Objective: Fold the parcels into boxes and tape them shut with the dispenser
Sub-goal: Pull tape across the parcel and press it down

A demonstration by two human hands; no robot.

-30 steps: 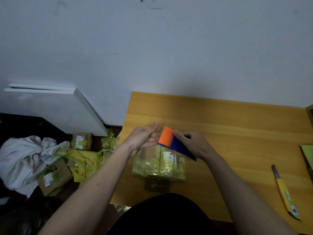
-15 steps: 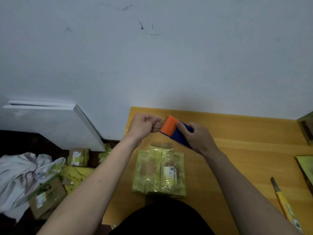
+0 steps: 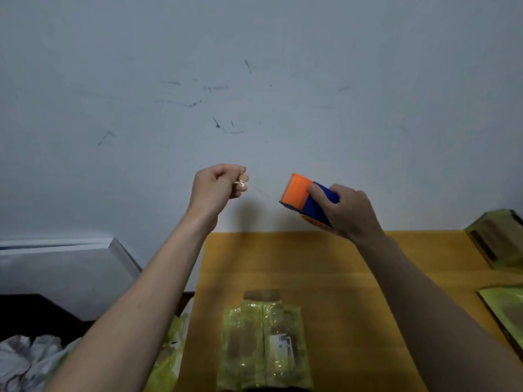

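Both hands raised in front of the wall, above the far edge of the bench (image 3: 353, 278). Right hand (image 3: 349, 212) has a clenched grip round the tape dispenser (image 3: 304, 198), fingers wrapped over its blue body, orange end pointing left. Left hand (image 3: 218, 186) sits to the left of it, well apart, fingertips pinching the free end of the clear tape (image 3: 261, 192). The strip runs thin and nearly see-through between the pinch and the dispenser's orange end.

Parcel (image 3: 264, 339) lies flat on the near part of the bench, between the two forearms, touched by neither hand. Wrapped in yellow-green plastic, white label on its right half, a brown flap showing at its far edge.

Right edge of bench: another yellow-green packet (image 3: 506, 312), partly out of frame, and farther back a brownish boxy item (image 3: 498, 239), too dim to name.

Left of bench, lower down: white board (image 3: 62, 267) leaning at the wall, pale crumpled cloth (image 3: 19, 360) at the near left corner. Wall (image 3: 254, 80) carries dark scuff marks.
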